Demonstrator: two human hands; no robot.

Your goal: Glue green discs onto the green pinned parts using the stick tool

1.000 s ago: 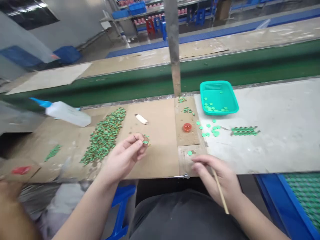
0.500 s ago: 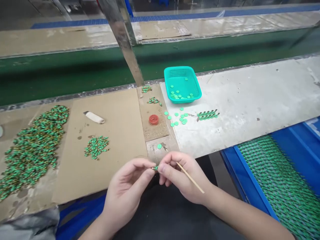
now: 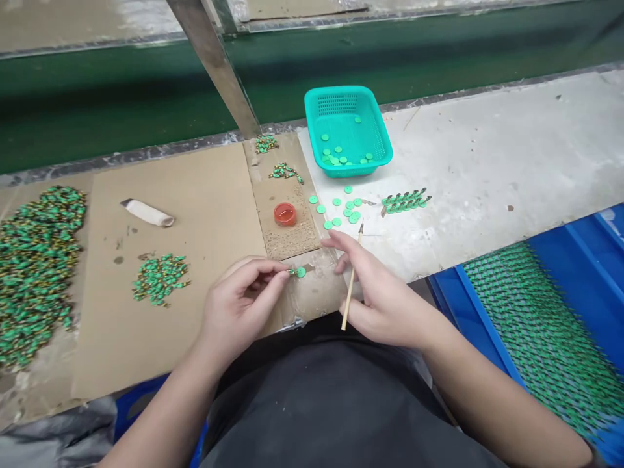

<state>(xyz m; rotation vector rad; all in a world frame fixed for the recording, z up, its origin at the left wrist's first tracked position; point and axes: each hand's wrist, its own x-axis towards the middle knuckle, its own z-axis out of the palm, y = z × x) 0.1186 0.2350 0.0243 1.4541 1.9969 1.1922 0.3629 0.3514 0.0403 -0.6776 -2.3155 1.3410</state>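
My left hand (image 3: 246, 296) pinches a small green-and-gold piece (image 3: 292, 270) between thumb and index finger. The piece meets or overlaps a flat green disc (image 3: 301, 272) lying at the table's front edge; I cannot tell whether they are joined. A thin wooden stick with a dark, pointed tip (image 3: 349, 296) is held in my right hand (image 3: 383, 296), its tip pointing away from me. The index finger of that hand stretches forward, near several loose green discs (image 3: 337, 202). Left of those stands a red round cap (image 3: 285, 214) on a cardboard piece.
A turquoise basket (image 3: 383, 140) holds more discs. Rows of finished-looking green pieces (image 3: 405, 201) lie on the white surface. Loose green-and-gold pieces form a small pile (image 3: 160, 279) and a large heap (image 3: 36, 276). A white tube-like object (image 3: 147, 212) lies on cardboard. Blue trays (image 3: 487, 318) sit lower right.
My hands have parted. The left has brought the small piece to the disc on the table; the right has moved right, its stick swinging to point forward. The view has tilted down.
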